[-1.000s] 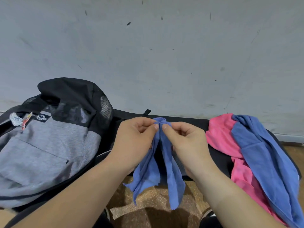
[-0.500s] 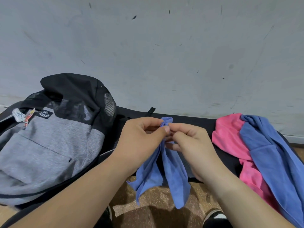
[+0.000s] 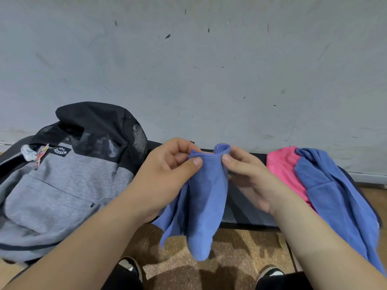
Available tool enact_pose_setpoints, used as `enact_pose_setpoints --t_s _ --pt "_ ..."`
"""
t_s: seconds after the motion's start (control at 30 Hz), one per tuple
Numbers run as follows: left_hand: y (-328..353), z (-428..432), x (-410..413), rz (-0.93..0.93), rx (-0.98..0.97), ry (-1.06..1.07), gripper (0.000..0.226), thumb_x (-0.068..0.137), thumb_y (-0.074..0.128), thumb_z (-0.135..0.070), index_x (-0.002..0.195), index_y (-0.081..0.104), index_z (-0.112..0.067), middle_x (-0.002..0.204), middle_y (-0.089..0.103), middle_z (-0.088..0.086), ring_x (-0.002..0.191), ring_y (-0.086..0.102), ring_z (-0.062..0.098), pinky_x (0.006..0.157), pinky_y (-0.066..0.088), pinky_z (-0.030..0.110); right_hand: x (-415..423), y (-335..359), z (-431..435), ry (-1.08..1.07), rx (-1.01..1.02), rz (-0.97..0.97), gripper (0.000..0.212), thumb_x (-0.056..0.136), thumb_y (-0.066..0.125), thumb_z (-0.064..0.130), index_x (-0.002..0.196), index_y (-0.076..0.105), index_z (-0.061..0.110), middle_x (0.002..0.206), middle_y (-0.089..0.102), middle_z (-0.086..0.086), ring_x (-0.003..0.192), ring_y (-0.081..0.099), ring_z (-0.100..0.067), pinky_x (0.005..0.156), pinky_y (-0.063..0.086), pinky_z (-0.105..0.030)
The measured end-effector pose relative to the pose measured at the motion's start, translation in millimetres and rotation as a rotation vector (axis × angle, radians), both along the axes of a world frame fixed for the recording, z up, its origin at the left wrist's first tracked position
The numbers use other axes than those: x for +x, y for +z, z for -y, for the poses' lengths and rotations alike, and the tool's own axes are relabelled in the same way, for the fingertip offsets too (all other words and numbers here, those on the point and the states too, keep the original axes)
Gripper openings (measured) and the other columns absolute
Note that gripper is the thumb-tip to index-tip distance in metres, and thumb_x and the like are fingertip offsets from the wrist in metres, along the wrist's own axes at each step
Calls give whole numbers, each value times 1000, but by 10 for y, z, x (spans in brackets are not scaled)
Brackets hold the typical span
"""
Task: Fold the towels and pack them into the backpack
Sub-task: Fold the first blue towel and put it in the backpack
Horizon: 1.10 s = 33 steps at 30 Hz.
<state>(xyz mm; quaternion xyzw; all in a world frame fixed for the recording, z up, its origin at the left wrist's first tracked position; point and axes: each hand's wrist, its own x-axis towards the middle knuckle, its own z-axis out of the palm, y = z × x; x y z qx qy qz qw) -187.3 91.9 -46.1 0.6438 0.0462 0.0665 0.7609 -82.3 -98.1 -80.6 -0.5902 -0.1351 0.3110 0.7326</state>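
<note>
Two hands meet in the head view: our left hand (image 3: 167,174) and right hand (image 3: 249,181) each pinch the top hem of a blue towel (image 3: 207,201), which hangs past the worktop (image 3: 247,212) edge. The backpack (image 3: 62,185) lies at left; we cannot tell what it holds. A pink towel (image 3: 280,164) and a second blue towel (image 3: 335,195) are heaped at right.

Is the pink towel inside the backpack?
No, the pink towel lies outside the backpack, partly under a blue towel.
</note>
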Motion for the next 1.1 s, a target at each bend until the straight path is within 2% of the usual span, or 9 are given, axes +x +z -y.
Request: enact_pose_setpoints --t_s 0.1,0.2,0.3,0.43,0.57,0.7,0.77,0.93,1.1 --pt "63 -110 -64 40 -94 -16 10 94 69 -4 99 64 -11 84 75 6 74 70 14 66 56 22 -53 24 45 85 89 -24 56 88 73 23 135 60 -5 141 61 -28 132 59 -41 112 45 -48" --pt "62 -204 -92 38 58 99 9 101 61 -4 100 63 -13 83 76 3 72 67 13 64 54 24 -102 38 69 12 95 -21 54 73 93 33 108 66 2 109 71 -16 101 66 -30 88 53 -39" --pt "8 -264 -130 8 256 141 13 104 59 -8 101 63 -20 87 78 3 72 64 12 68 50 30 -225 103 56 -103 -20 185 37 80 82 29 94 57 6 81 64 -4 75 59 -16 65 48 -25" --pt "-8 -274 -234 0 354 89 18 108 53 -11 101 61 -26 87 77 3 74 62 17 70 51 43 -469 318 50 -197 -63 396 29 80 77 23 84 52 8 64 59 7 58 54 -5 53 45 -17" --pt "42 -257 -293 -3 245 46 10 108 50 -8 107 58 -13 85 72 9 73 64 17 65 59 36 -552 415 140 -201 49 304 24 80 79 17 88 58 9 70 67 -2 63 63 -13 55 53 -25" --pt "-69 -274 -249 -122 377 57 13 109 48 -8 106 58 -15 82 74 -2 77 63 18 71 59 41 -422 248 194 -196 -154 154 16 95 70 7 109 70 -2 78 79 -4 64 73 -8 53 52 -19" --pt "-92 -265 -229 -157 423 37 15 109 46 -7 106 59 -15 82 73 0 76 64 20 71 61 42 -370 187 211 -198 -249 208 9 100 66 7 102 73 2 72 77 0 59 68 -5 52 48 -18" --pt "-78 -250 -152 -163 374 67 14 110 46 -9 110 59 -12 80 73 2 68 62 19 57 56 36 -312 140 201 -270 -128 259 10 99 68 14 98 68 4 85 73 -20 76 68 -24 65 55 -32" --pt "-183 -256 61 -176 441 141 15 108 50 -13 107 62 -21 92 79 7 74 66 22 72 54 43 -208 138 171 -327 -122 214 6 97 71 12 92 70 9 78 76 -8 70 72 -16 60 56 -25"
